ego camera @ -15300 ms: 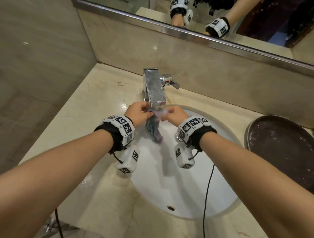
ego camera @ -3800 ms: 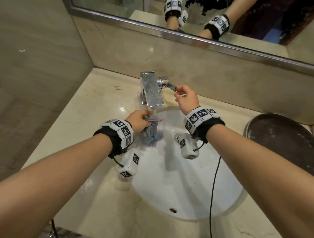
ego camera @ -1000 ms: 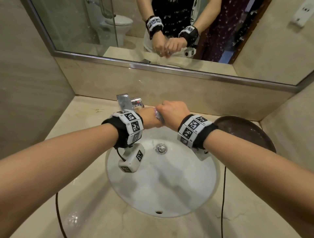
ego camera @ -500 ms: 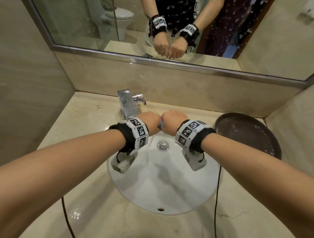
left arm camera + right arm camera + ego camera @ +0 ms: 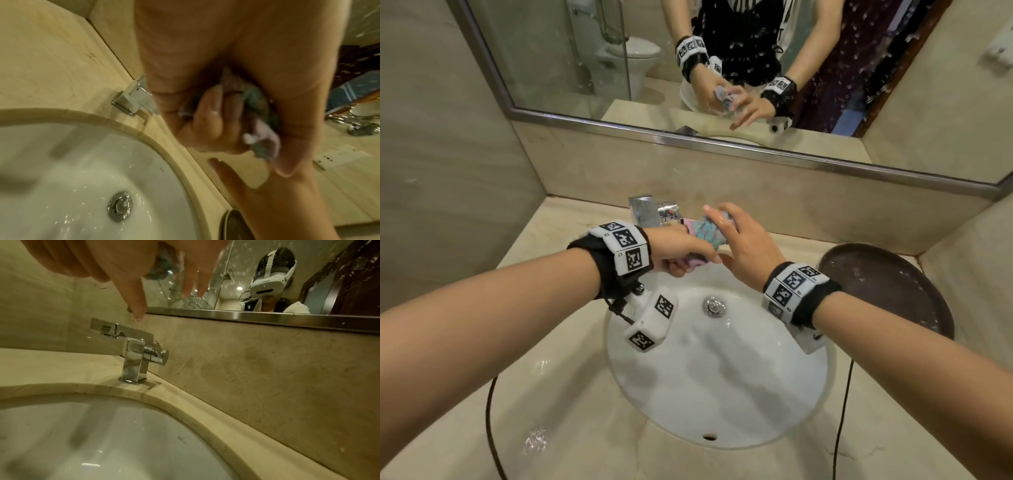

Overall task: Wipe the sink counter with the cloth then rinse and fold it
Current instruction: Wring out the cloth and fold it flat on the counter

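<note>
Left hand (image 5: 678, 251) curled tight round the bunched, wet pink-and-turquoise cloth (image 5: 707, 233), held above the far rim of the round white basin (image 5: 722, 394). Right hand (image 5: 743, 240) has fingers spread and straight, laid against the cloth's right side, not gripping

Both forearms reach forward, wrists pretty close together. Left hand (image 5: 677, 249) is curled tight, its grip closed round the bunched cloth (image 5: 708, 233). Right hand (image 5: 743, 240) has fingers straight and spread, palm resting against the cloth's far side.
</note>
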